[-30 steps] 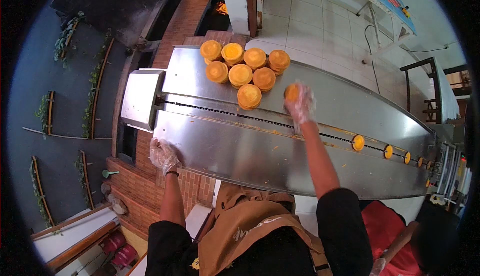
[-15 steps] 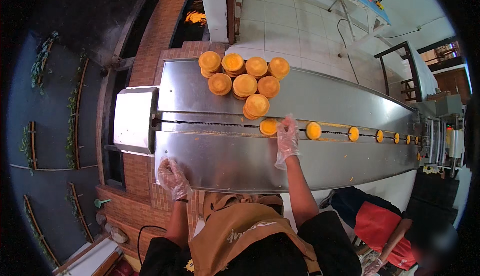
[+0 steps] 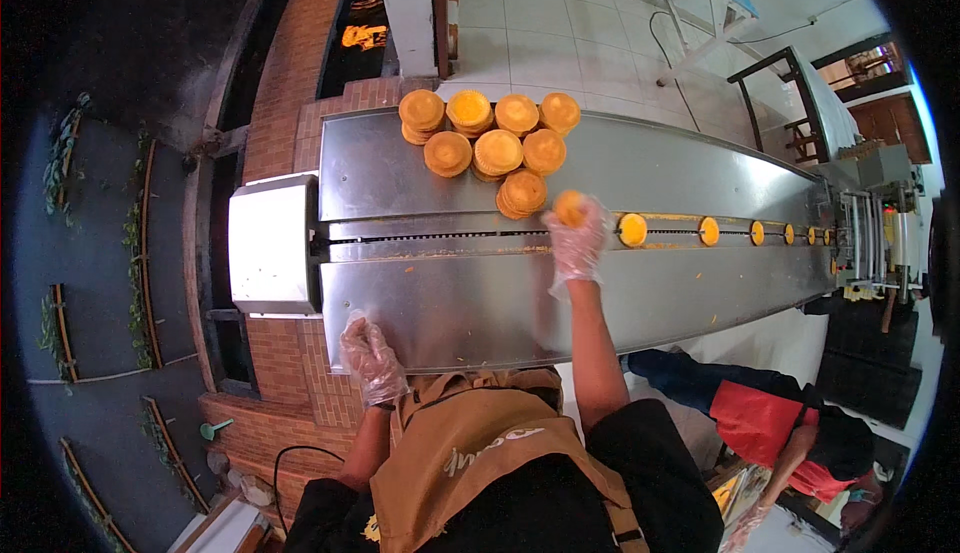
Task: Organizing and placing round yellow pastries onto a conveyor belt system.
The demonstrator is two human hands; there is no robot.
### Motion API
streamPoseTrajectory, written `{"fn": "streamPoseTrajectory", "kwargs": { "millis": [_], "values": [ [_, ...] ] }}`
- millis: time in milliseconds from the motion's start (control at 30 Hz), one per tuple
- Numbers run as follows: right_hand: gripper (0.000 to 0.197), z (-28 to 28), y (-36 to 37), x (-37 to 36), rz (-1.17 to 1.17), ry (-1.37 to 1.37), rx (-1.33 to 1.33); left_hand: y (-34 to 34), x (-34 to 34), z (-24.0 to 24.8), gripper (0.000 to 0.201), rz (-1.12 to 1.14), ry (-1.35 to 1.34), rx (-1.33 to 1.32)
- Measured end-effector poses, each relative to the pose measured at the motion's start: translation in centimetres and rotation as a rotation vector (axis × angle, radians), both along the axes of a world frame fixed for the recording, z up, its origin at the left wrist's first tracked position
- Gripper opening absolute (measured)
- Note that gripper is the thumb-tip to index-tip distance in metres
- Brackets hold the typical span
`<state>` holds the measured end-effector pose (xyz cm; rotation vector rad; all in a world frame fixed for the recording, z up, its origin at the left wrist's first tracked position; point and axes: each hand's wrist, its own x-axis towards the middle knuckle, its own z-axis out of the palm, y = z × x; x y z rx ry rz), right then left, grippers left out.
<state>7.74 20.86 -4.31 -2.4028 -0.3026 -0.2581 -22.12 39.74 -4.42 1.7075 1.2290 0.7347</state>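
My right hand (image 3: 580,243), in a clear plastic glove, grips a round golden pastry (image 3: 569,208) just above the conveyor groove. Close by on its far left stands the nearest stack of pastries (image 3: 523,193). Several more stacks (image 3: 498,153) of the same ridged rounds are grouped behind it on the steel table (image 3: 680,178). To the right of that hand, a single pastry (image 3: 632,230) lies on the conveyor belt. My left hand (image 3: 373,361), also gloved, rests at the table's near left corner with its fingers curled in and nothing visible in them.
Further pastries (image 3: 709,231) sit spaced along the conveyor toward a machine (image 3: 880,223) at the far right. A white end housing (image 3: 273,243) closes the conveyor's left end. At lower right another person in a red apron (image 3: 765,423) bends down. Crumbs dot the steel.
The pastry that lay on the belt beside my right hand is now lifted in that hand, which has moved slightly away from me. My left hand stays at the corner; the view has shifted a little.
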Motion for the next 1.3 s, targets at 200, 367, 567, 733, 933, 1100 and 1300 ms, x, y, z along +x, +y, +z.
{"fn": "streamPoseTrajectory", "kwargs": {
  "millis": [200,367,567,733,933,1100,1300],
  "values": [
    [0.054,-0.9,-4.5,-0.5,-0.254,0.214,-0.027,1.5,-1.8,-0.7,0.022,-0.029,0.095,0.111],
    [0.055,-4.0,-3.2,-2.4,-0.007,0.508,0.778,3.0,-1.6,1.6,0.021,-0.173,0.453,0.368],
    [0.057,-0.1,2.5,-1.2,-0.048,0.151,0.120,2.5,-1.2,0.8,0.018,-0.055,0.285,0.275],
    [0.041,2.6,8.3,-0.5,0.015,0.216,-0.045,3.2,-2.7,-2.2,0.021,-0.100,0.261,0.347],
    [0.043,0.1,2.3,-1.2,0.039,-0.023,0.110,2.9,-1.9,-0.8,0.016,-0.058,0.283,0.406],
    [0.048,-3.6,-3.9,-1.5,-0.132,0.024,0.075,3.2,-1.4,-0.6,0.017,-0.078,0.280,0.414],
    [0.044,-2.2,-1.3,-3.7,0.024,0.362,0.389,3.0,-1.8,-1.5,0.019,-0.057,0.263,0.351]
  ]
}}
